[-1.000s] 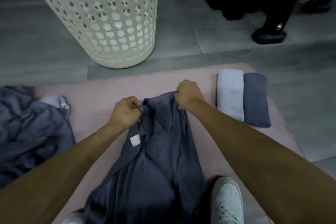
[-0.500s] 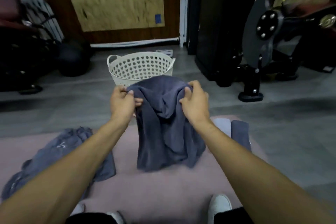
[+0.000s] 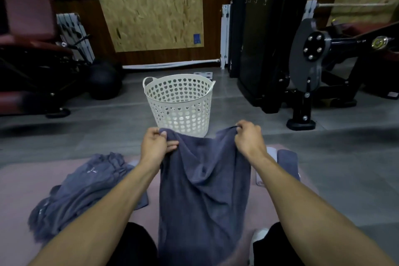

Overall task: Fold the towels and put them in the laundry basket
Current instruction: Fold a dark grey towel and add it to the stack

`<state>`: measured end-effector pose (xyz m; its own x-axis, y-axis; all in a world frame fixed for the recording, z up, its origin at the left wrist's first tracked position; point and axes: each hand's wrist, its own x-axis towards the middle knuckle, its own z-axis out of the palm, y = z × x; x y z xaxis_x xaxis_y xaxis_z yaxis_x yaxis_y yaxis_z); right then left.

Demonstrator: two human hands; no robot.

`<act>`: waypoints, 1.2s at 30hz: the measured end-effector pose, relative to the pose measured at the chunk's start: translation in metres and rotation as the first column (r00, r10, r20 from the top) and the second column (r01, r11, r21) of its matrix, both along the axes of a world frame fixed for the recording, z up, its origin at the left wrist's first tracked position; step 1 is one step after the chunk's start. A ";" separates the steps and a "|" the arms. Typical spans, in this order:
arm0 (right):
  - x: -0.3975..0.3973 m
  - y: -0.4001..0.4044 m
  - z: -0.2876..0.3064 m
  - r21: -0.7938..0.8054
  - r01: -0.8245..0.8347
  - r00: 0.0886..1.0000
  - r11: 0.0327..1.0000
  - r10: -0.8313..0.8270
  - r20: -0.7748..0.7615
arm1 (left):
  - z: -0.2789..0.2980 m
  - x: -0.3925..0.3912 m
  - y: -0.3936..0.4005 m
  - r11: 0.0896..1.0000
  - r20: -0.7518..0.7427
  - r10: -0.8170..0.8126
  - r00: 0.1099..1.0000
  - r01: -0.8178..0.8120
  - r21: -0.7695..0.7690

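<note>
I hold the dark towel [image 3: 204, 190] hanging at centre frame, its top edge stretched between my hands and sagging a little in the middle. My left hand [image 3: 153, 147] pinches one upper corner, my right hand [image 3: 248, 139] grips the other. I judge this the opening-out step, before the first fold; next I need the edge taut and the corners brought together evenly. The pink mat [image 3: 17, 190] below gives room to lay it down. The unfolded pile [image 3: 82, 190] lies lower left, folded towels [image 3: 288, 157] right, and the laundry basket [image 3: 180, 103] stands beyond on the floor.
</note>
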<state>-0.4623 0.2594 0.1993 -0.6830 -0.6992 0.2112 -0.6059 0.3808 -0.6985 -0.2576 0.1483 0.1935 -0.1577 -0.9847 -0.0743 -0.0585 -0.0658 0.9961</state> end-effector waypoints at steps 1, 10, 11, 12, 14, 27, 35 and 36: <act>0.000 0.002 0.003 -0.042 0.018 1.000 0.999 -0.018 -0.001 | 0.000 0.001 0.000 1.000 0.031 -0.007 0.999 0.007 -0.025; 0.017 0.016 -0.005 0.547 -0.143 0.982 0.825 0.049 0.183 | -0.016 0.014 0.006 0.976 0.651 -0.211 0.729 0.189 0.105; 0.017 0.014 -0.006 0.564 -0.147 0.982 0.812 0.054 0.178 | -0.018 0.012 0.005 0.960 0.677 -0.279 0.682 0.222 0.172; 0.016 0.010 -0.008 0.566 -0.148 0.983 0.811 0.057 0.176 | -0.021 0.008 0.001 0.952 0.669 -0.306 0.677 0.234 0.199; 0.013 -0.001 -0.013 0.525 -0.153 0.973 0.837 0.037 0.226 | -0.029 -0.003 -0.013 0.961 0.614 -0.278 0.739 0.207 0.186; -0.065 -0.120 -0.012 -0.176 0.067 0.943 0.982 -0.005 0.333 | -0.006 -0.071 -0.137 0.966 0.226 0.042 0.973 0.017 -0.257; -0.060 -0.086 0.029 -0.316 0.067 0.976 0.947 0.003 0.216 | 0.032 -0.036 -0.110 0.960 0.015 0.082 0.997 -0.075 -0.270; -0.056 -0.074 0.022 -0.302 0.081 0.976 0.950 -0.015 0.217 | 0.023 -0.026 -0.101 0.966 0.023 0.095 0.995 -0.087 -0.243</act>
<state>-0.5183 0.1852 0.2212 -0.7661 -0.5880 0.2594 -0.4196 0.1520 -0.8949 -0.2835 0.0475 0.2163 -0.0683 -0.9842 0.1634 -0.0981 0.1697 0.9806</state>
